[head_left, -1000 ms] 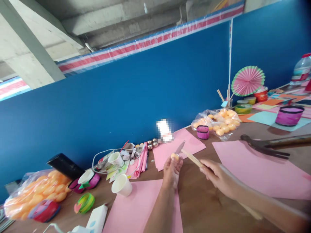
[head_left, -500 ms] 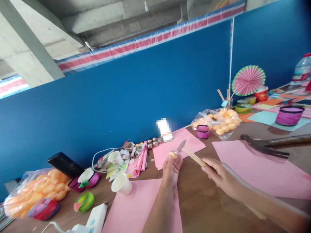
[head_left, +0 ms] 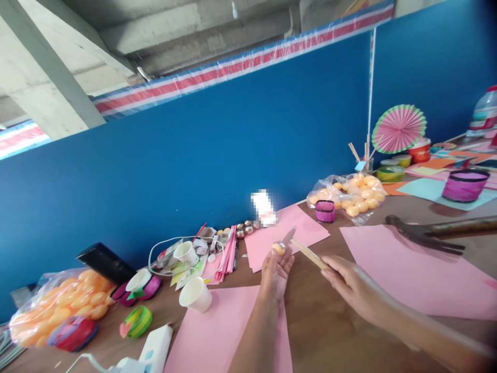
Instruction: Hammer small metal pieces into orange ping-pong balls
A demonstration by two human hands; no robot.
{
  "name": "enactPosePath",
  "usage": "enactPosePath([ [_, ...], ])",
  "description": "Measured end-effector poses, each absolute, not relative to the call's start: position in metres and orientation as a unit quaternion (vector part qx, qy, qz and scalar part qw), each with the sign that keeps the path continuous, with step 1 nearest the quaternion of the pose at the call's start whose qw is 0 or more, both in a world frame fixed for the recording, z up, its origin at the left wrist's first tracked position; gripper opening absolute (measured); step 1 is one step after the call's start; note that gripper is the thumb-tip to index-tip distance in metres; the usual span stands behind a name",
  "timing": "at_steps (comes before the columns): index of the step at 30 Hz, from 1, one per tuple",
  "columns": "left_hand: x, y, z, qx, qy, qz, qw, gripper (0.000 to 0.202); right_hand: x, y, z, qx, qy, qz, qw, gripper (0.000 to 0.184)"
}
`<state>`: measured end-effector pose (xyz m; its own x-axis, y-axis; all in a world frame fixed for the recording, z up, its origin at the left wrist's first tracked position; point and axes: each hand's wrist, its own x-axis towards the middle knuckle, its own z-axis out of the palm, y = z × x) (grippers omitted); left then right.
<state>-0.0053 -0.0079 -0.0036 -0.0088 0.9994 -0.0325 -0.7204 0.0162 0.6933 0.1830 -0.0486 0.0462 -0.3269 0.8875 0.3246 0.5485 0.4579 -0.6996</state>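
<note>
My left hand [head_left: 276, 270] is raised over the table with its fingers closed around a small ball [head_left: 278, 247], orange below and shiny silver on top. Beside the ball a grey pointed piece [head_left: 289, 235] sticks up; whether it is foil or a blade I cannot tell. My right hand [head_left: 344, 277] grips a pale wooden stick [head_left: 308, 254], perhaps more than one side by side. Its tip points at the grey piece and the ball, and I cannot tell if it touches them.
Pink sheets [head_left: 217, 331] lie on the brown table. A white paper cup [head_left: 195, 294] stands at left, and a hammer [head_left: 423, 235] lies at right. Bags of orange balls [head_left: 73, 303] are at left and at the back. Several silver balls [head_left: 244, 228] sit near the blue wall [head_left: 217, 150].
The stick's tip has shifted slightly left and down, and my right hand has moved a little with it. Both hands keep their hold.
</note>
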Motion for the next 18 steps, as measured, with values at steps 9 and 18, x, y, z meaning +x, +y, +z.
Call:
enactPosePath([
  [9, -0.0062, -0.0061, -0.0046, 0.232, 0.271, 0.652, 0.669, 0.031, 0.1794, -0.0444, 0.0383, -0.461, -0.779, 0.235, 0.353, 0.019],
  [18, -0.0041, -0.0042, -0.0047, 0.200, 0.288, 0.640, 0.683, 0.030, 0.1742, -0.0438, 0.0369, -0.448, -0.786, 0.231, 0.358, 0.019],
])
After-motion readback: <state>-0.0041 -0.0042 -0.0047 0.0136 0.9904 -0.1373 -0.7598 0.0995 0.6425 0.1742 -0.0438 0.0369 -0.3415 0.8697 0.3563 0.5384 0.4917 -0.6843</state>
